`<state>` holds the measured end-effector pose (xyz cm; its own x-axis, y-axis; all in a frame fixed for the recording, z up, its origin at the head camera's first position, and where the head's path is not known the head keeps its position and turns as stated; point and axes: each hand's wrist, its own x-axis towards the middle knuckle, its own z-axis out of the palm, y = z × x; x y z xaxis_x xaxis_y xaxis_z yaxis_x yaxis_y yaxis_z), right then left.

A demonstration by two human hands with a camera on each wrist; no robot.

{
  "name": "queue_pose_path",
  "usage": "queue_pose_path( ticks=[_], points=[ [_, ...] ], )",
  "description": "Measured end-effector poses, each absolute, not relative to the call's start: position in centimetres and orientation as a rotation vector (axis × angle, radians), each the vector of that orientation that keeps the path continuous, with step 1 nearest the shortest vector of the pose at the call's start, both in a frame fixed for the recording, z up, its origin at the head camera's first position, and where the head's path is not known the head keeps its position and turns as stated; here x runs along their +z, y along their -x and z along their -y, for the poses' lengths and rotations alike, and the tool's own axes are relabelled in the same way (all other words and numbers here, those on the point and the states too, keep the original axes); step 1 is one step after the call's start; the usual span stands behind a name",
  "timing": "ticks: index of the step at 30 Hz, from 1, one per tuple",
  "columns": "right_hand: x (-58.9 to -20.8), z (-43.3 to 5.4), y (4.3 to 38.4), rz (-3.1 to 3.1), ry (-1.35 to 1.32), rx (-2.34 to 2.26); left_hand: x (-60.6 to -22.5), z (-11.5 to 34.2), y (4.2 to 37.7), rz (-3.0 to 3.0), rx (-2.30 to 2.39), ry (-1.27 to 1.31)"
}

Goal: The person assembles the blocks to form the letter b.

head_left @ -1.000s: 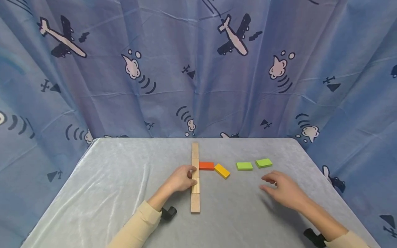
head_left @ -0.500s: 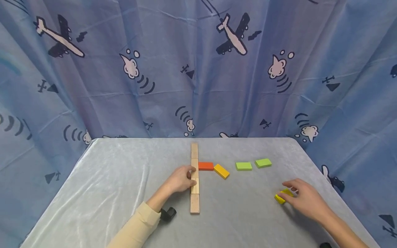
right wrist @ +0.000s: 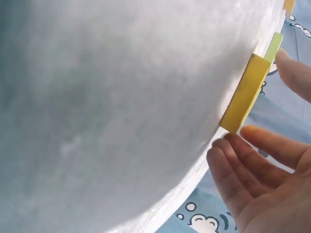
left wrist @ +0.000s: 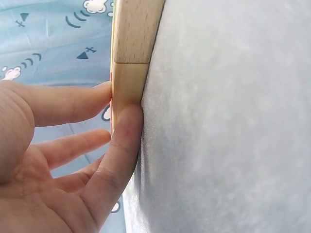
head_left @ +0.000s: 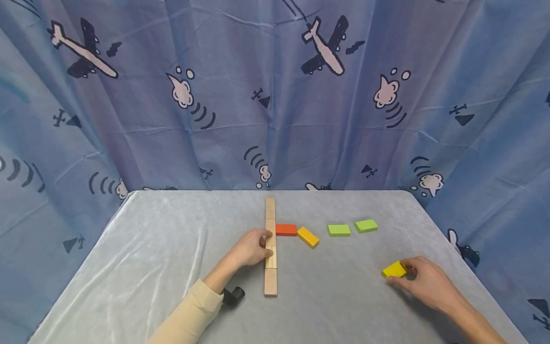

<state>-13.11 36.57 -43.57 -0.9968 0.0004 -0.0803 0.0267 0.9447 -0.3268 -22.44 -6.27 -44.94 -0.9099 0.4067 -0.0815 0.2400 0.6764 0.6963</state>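
Observation:
My left hand (head_left: 246, 248) sits beside a straight row of plain wooden blocks (head_left: 270, 282). In the left wrist view, the thumb meets the top edge of a wooden block (left wrist: 132, 36) row and one finger lies along its side. My right hand (head_left: 427, 282) is at a yellow block (head_left: 394, 270) on the right of the table. In the right wrist view, fingertips are right at one end of that block, and the thumb stands a little apart from the other end. An orange-red block (head_left: 286, 230) adjoins the wooden row, followed by a slanted orange-yellow block (head_left: 308, 237).
Two green blocks (head_left: 339, 231) lie apart toward the back right, the farther one slightly turned. A pale grey cloth covers the table (head_left: 180, 224). Behind it hangs a blue curtain (head_left: 232, 95) printed with aeroplanes.
My right hand has moved right and toward the near side, down to the yellow block, which has come into view from under it. My left hand stays at the wooden row.

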Motion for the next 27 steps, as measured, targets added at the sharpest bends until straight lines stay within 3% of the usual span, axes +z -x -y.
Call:
queue_pose_path(
  ticks=[14,27],
  points=[
    [-43.8,-36.0,13.6,-2.993,-0.013,-0.549,-45.1,6.4,22.5,-2.662,1.065,-0.538],
    [-43.5,-33.4,14.4,-3.028,0.208,-0.632,-45.1,6.3,22.5,-2.667,1.066,-0.540]
  ],
)
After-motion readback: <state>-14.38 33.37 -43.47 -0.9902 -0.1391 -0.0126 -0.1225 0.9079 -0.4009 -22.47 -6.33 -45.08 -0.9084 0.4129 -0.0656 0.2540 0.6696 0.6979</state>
